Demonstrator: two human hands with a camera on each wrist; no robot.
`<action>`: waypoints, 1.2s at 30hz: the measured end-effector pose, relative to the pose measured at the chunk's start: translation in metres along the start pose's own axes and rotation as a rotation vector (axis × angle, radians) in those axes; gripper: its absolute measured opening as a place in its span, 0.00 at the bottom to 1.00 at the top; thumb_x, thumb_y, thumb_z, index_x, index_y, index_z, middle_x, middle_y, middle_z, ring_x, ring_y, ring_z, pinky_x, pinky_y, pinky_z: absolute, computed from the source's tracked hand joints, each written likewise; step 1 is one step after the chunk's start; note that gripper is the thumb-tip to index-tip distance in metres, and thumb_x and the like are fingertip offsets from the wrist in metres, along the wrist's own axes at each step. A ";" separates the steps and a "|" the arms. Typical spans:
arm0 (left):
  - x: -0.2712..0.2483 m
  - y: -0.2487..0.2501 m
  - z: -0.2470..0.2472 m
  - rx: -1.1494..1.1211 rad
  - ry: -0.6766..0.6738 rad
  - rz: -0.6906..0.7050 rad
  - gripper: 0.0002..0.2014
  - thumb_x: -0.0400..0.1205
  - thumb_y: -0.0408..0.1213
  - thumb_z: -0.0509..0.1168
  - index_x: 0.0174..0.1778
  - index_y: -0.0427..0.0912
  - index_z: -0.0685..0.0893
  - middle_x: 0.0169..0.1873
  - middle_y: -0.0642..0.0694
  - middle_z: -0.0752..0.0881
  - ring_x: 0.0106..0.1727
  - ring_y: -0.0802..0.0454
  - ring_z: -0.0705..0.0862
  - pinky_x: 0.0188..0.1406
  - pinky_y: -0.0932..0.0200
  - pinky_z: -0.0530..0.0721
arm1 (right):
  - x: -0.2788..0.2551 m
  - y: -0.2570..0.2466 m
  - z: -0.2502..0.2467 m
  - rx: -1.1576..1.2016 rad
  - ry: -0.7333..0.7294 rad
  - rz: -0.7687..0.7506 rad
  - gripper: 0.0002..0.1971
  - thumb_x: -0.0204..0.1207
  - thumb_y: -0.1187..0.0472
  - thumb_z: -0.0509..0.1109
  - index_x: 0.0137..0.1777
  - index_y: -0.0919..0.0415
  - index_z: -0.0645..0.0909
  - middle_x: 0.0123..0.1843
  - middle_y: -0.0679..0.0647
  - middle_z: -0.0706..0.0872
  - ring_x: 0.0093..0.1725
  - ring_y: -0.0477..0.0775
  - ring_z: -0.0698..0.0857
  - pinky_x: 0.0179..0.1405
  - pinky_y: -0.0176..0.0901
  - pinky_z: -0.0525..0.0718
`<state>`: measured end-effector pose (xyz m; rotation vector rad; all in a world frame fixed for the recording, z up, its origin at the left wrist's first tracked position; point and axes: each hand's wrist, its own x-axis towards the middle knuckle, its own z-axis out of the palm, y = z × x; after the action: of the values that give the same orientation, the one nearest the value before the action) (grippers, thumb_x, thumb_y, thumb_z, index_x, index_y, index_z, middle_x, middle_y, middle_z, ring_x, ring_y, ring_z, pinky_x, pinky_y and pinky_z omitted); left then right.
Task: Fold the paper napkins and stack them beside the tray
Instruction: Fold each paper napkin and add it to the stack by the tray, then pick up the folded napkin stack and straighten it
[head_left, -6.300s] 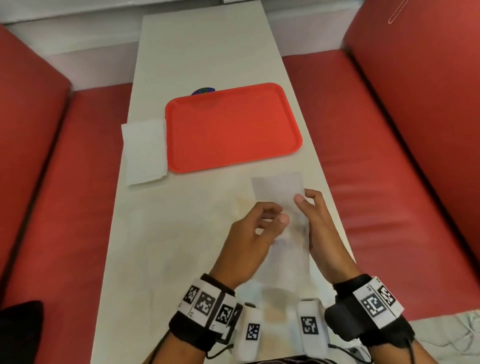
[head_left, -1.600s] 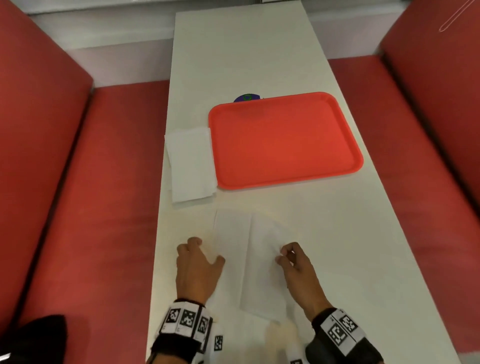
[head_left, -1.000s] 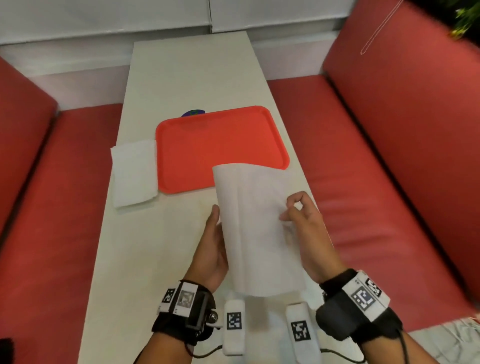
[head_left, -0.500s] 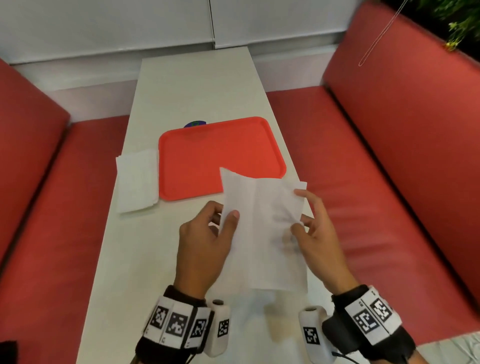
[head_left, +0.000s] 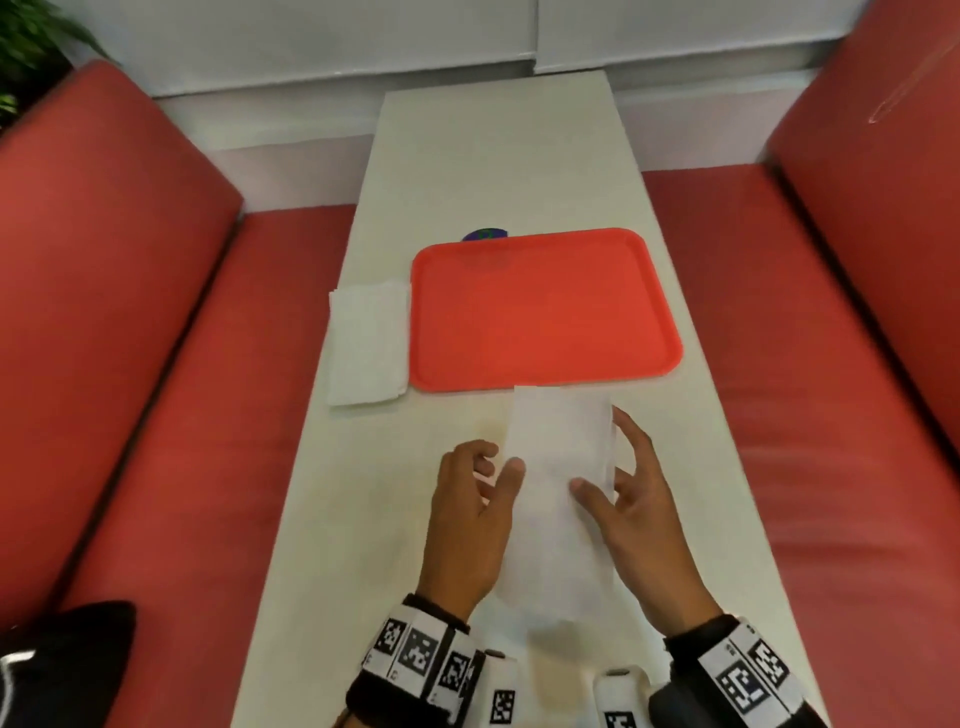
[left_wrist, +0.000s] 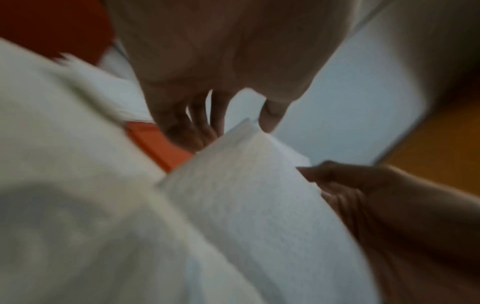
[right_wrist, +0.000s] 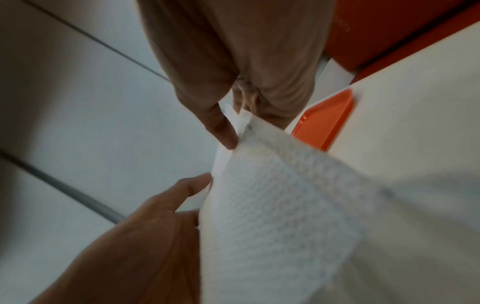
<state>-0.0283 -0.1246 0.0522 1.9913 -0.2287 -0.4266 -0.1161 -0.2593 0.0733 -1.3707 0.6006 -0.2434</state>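
A white paper napkin (head_left: 558, 452), folded into a narrow upright strip, hangs in the air just in front of the red tray (head_left: 540, 312). My left hand (head_left: 496, 462) pinches its left edge, thumb in front and fingers behind. On the right edge my right hand (head_left: 615, 467) has the thumb on the front face and long fingers behind. In the left wrist view the napkin (left_wrist: 246, 195) has its top corner between my fingers (left_wrist: 200, 125) and thumb. In the right wrist view the napkin (right_wrist: 272, 195) runs between my thumb (right_wrist: 223, 131) and fingers. A stack of folded napkins (head_left: 366, 348) lies against the tray's left side.
The long white table (head_left: 363, 493) runs between two red benches, one on the left (head_left: 156, 364) and one on the right (head_left: 831, 364). A small purple and green thing (head_left: 485, 235) peeks out behind the tray. A black object (head_left: 62, 665) lies at the lower left.
The napkin was a wider half-open sheet; now it is closed into a narrower strip and my hands stand closer together. My head view has swung, so the tray sits more central.
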 end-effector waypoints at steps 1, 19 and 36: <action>0.010 -0.008 -0.010 -0.040 -0.060 -0.092 0.11 0.83 0.54 0.65 0.57 0.55 0.80 0.52 0.55 0.84 0.50 0.59 0.83 0.46 0.68 0.78 | 0.008 0.003 0.010 -0.007 -0.025 -0.007 0.34 0.82 0.70 0.68 0.77 0.35 0.64 0.52 0.48 0.93 0.47 0.55 0.93 0.40 0.48 0.92; 0.271 -0.060 -0.169 0.152 0.208 -0.107 0.15 0.84 0.53 0.65 0.55 0.46 0.84 0.36 0.53 0.86 0.52 0.44 0.84 0.55 0.47 0.82 | 0.241 0.047 0.207 -0.156 0.136 0.003 0.15 0.74 0.63 0.78 0.56 0.46 0.81 0.37 0.50 0.87 0.44 0.60 0.88 0.49 0.55 0.88; 0.304 -0.079 -0.147 0.147 0.037 -0.402 0.25 0.76 0.50 0.70 0.62 0.38 0.76 0.55 0.46 0.84 0.50 0.49 0.83 0.41 0.56 0.78 | 0.266 0.083 0.229 -0.766 0.115 -0.057 0.20 0.81 0.50 0.68 0.69 0.57 0.75 0.63 0.53 0.77 0.62 0.57 0.79 0.64 0.57 0.79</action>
<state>0.3070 -0.0722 -0.0200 2.1914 0.1735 -0.6418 0.2117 -0.1820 -0.0570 -2.1233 0.7931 -0.1391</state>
